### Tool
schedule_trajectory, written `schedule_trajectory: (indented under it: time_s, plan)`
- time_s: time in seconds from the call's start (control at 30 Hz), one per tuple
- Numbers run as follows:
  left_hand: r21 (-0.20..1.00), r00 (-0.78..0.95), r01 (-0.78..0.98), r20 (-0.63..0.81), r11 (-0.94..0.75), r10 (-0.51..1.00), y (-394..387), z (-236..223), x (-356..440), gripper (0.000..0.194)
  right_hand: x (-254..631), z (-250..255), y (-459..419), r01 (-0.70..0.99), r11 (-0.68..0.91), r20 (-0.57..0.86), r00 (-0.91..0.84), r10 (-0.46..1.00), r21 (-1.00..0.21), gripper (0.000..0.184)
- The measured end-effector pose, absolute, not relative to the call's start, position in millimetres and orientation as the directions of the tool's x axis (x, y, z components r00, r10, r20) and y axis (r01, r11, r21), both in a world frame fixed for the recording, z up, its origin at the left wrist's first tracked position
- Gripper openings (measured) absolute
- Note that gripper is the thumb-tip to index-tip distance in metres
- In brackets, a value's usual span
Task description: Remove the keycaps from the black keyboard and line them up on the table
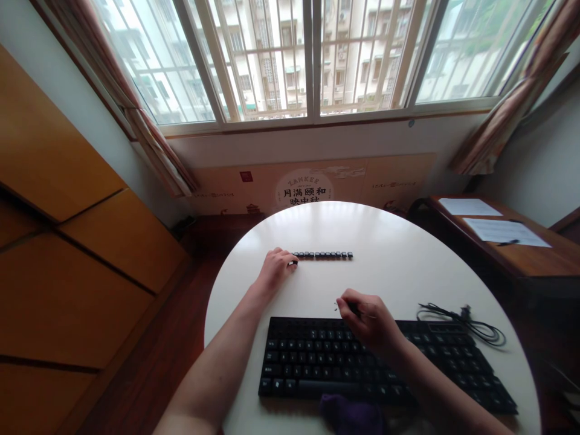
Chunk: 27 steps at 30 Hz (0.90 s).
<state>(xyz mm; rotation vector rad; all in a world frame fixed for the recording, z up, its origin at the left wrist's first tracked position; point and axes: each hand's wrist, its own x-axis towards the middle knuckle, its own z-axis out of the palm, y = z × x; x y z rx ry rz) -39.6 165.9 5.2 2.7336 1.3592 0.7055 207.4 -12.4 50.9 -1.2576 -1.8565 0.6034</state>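
A black keyboard [326, 356] lies on the white round table, with some keys gone from its top row. Beyond it, several black keycaps [326, 255] stand in a straight row. My left hand [277, 266] is at the row's left end, its fingers closed on a small black keycap [293, 263]. Above the keyboard's upper edge, my right hand [362, 311] is closed around a keycap puller [336, 306]. Thin wire ends poke out past the fingers, while most of the tool is hidden in the fist.
The keyboard's coiled cable [471, 323] rests at the right of the table [385, 232]. A purple cloth [351, 414] lies at the keyboard's near edge. On a wooden desk [530, 260] to the right are papers [502, 231] and a pen [508, 242].
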Motion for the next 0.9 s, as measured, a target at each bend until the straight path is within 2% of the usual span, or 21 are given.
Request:
schedule_trajectory:
  time_s: [0.27, 0.67, 0.8, 0.9]
  plan:
    - [0.124, 0.495, 0.809, 0.384, -0.575, 0.779, 172, 4, -45, 0.015, 208, 50, -12, 0.544, 0.404, 0.358, -0.195, 0.913, -0.735, 0.032]
    - [0.112, 0.475, 0.822, 0.406, -0.558, 0.781, 168, 12, -47, 0.024, 207, 50, -15, 0.546, 0.4, 0.351, -0.197, 0.916, -0.736, 0.031]
    - [0.192, 0.411, 0.801, 0.513, -0.567, 0.754, 153, 27, -46, 0.014, 200, 52, -17, 0.471, 0.333, 0.272, -0.193, 0.943, -0.817, 0.033]
    - [0.306, 0.411, 0.741, 0.497, -0.598, 0.764, 135, 38, -38, 0.021, 188, 49, -20, 0.372, 0.229, 0.158, -0.213, 0.964, -0.899, 0.035]
